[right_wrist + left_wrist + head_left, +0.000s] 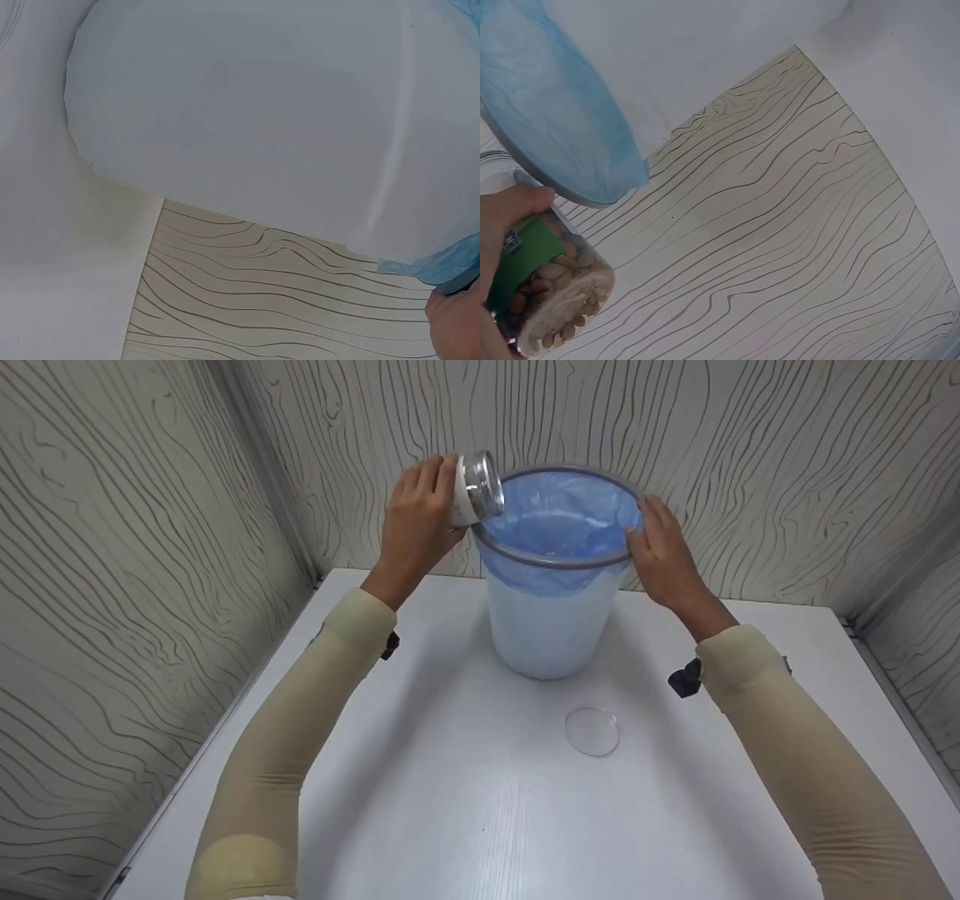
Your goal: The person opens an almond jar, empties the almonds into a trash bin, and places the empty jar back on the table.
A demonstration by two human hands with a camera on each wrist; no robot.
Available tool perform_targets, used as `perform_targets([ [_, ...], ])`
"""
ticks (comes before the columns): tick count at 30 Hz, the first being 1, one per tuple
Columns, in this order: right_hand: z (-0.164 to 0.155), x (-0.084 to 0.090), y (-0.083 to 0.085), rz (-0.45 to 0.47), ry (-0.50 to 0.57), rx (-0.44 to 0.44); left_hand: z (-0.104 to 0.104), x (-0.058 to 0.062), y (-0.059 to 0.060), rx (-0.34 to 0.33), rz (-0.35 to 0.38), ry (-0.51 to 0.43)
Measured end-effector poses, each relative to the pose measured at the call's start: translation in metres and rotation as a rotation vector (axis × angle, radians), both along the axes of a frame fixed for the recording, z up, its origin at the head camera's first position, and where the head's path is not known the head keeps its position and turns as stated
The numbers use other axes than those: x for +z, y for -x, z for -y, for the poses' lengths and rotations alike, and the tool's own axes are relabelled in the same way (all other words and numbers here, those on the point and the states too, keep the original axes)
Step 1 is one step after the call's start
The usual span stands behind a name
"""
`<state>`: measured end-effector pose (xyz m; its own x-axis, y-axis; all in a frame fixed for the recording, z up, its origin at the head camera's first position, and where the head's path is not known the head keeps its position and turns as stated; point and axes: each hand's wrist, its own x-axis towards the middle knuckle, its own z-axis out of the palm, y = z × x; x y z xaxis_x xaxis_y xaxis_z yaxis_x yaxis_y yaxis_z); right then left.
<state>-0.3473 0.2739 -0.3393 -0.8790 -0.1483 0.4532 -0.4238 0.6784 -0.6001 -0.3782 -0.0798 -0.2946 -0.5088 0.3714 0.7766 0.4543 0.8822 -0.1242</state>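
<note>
One clear jar (551,289) of nuts, green label

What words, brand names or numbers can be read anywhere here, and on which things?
None can be read.
Clear plastic jar of nuts in the left hand: its green label bears a small dark mark, too blurred to read.
White plastic bin with blue liner, clear round lid: no text.

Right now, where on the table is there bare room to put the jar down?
The widest bare stretch of the table lies in front, between the two sleeves, below the clear lid. The strip left of the bin, under the left hand gripping the jar, is bare too. It's crowded at the bin's rim, where the right hand rests.
</note>
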Motion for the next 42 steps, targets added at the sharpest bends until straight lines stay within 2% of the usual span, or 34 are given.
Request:
perform_targets([
  [19, 0.002, 0.000, -0.001, -0.018, -0.016, -0.022, -0.001, 0.007, 0.006, 0.014, -0.061, 0.034],
  [28, 0.001, 0.001, -0.003, -0.007, -0.007, -0.015, -0.007, 0.008, 0.006, 0.042, -0.041, 0.084],
  [42, 0.003, 0.002, -0.004, -0.006, -0.026, -0.029, -0.009, 0.007, 0.010, 0.039, -0.065, 0.101],
])
